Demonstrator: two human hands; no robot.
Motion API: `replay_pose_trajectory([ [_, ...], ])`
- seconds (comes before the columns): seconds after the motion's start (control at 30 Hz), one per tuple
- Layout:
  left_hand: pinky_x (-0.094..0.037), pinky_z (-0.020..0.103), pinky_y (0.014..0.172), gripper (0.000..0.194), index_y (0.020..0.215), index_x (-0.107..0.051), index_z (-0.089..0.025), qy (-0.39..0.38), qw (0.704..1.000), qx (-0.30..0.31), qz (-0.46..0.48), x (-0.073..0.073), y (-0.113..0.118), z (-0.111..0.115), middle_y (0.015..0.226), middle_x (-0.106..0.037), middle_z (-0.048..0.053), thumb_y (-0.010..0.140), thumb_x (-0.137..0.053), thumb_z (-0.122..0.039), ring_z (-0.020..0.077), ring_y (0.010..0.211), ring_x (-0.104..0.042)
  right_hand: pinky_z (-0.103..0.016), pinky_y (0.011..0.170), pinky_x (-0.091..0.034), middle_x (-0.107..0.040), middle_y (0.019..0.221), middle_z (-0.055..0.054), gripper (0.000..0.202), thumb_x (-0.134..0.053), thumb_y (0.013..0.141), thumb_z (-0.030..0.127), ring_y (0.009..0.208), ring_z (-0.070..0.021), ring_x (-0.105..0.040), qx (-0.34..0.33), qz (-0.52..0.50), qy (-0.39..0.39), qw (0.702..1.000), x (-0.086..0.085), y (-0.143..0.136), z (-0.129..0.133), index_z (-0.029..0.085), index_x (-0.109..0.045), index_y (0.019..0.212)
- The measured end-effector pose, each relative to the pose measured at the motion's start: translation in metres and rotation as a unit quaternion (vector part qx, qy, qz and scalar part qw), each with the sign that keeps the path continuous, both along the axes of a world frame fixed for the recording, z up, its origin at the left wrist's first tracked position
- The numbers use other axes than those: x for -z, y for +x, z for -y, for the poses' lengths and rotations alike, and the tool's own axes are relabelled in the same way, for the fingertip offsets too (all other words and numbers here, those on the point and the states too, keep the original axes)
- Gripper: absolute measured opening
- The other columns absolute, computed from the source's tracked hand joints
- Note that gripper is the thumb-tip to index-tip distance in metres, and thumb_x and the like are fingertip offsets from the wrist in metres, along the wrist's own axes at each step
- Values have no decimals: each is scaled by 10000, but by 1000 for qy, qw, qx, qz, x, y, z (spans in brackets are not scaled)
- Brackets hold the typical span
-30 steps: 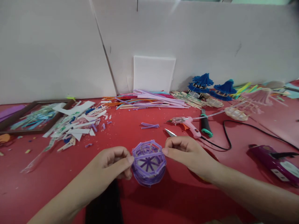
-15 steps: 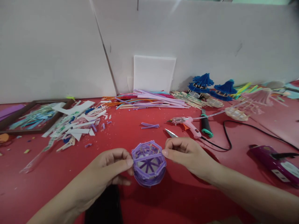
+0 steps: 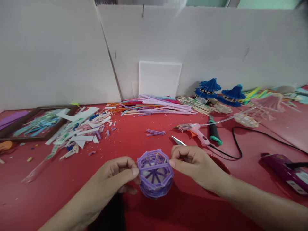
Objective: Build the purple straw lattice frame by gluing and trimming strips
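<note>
Head view: I see a purple pipe-cleaner basket (image 3: 156,190) over the red table (image 3: 144,215).
Purple strip (image 3: 153,166): across the basket's open top.
Left hand (image 3: 115,178): pinched on the strip's left end.
Right hand (image 3: 193,165): pinching its right end.

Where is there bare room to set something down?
Bare red table shows nearer than the basket, between the black object and right forearm; a smaller patch lies between that forearm, the cord and the purple device. It is crowded along the wall, with strips, sticks and models, and at left, with frame and scraps.
</note>
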State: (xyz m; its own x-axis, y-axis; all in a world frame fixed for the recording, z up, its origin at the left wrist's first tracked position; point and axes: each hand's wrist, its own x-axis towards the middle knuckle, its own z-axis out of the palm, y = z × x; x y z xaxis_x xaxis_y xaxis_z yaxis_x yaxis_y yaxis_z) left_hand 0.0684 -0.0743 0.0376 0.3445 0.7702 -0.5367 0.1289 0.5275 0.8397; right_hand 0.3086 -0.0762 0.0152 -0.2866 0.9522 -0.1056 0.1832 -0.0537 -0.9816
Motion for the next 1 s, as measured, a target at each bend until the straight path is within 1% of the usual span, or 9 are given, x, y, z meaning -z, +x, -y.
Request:
replay_pose_trajectory([
  [0.2,-394,215,593,251,674,-591,-184,53,998,12,-22,5,-4,1,646,-553,-48,739,-717,-391,107,621,-459,-252,554,-313,-472,616,33,228,-619,775,335,594,-108,-394,-4,-15,-21,1000,3,-1,0,186,-534,623],
  [0.4,-396,248,686,256,673,-585,-191,87,995,24,-36,6,0,0,681,-584,-30,746,-683,-416,141,695,-498,-248,554,-311,-461,610,40,264,-653,771,359,585,-101,-384,0,-24,-16,1000,3,-2,-1,184,-534,613],
  [0.5,-401,250,685,291,663,-565,-197,102,992,43,-65,3,-3,1,672,-567,-31,748,-677,-451,147,690,-496,-244,546,-307,-458,603,45,328,-709,764,437,576,-97,-376,-4,-40,-25,999,5,0,-1,181,-557,627],
  [0.6,-430,258,681,322,725,-601,-210,120,984,55,-120,0,-16,4,738,-589,-13,766,-655,-525,174,729,-511,-252,542,-309,-435,565,44,476,-693,783,564,551,-94,-367,-23,-83,-30,996,10,10,-1,178,-531,558],
  [0.7,-470,273,684,305,887,-647,-250,152,975,-25,-161,3,-31,7,872,-657,16,781,-640,-536,222,823,-570,-257,519,-292,-393,532,48,566,-631,804,649,516,-90,-339,-8,-77,-23,997,13,24,1,184,-482,518],
  [0.77,-504,317,797,341,1010,-646,-267,182,967,-64,-164,9,-35,9,1059,-679,48,768,-671,-507,278,1009,-601,-253,503,-269,-382,540,53,552,-644,787,660,515,-89,-321,11,-40,-11,999,12,30,3,188,-483,549],
  [0.8,-503,351,876,391,1086,-628,-272,196,966,-64,-156,13,-34,10,1180,-654,67,771,-680,-496,303,1122,-580,-253,504,-268,-386,551,51,541,-649,787,656,523,-91,-323,13,-26,-1,1000,11,32,3,189,-489,565],
  [0.9,-407,443,1083,624,1355,-453,-292,234,965,29,-116,21,-21,11,1472,-456,103,807,-679,-485,327,1366,-425,-262,544,-314,-456,606,25,514,-586,850,640,567,-107,-378,-5,-18,30,999,6,29,5,179,-561,626],
  [1.0,-263,527,1185,971,1516,-194,-310,286,943,128,-113,25,-7,8,1610,-229,118,745,-760,-475,368,1482,-222,-269,590,-357,-518,658,3,505,-520,904,618,609,-121,-423,-10,-1,63,998,4,24,6,180,-611,671],
])
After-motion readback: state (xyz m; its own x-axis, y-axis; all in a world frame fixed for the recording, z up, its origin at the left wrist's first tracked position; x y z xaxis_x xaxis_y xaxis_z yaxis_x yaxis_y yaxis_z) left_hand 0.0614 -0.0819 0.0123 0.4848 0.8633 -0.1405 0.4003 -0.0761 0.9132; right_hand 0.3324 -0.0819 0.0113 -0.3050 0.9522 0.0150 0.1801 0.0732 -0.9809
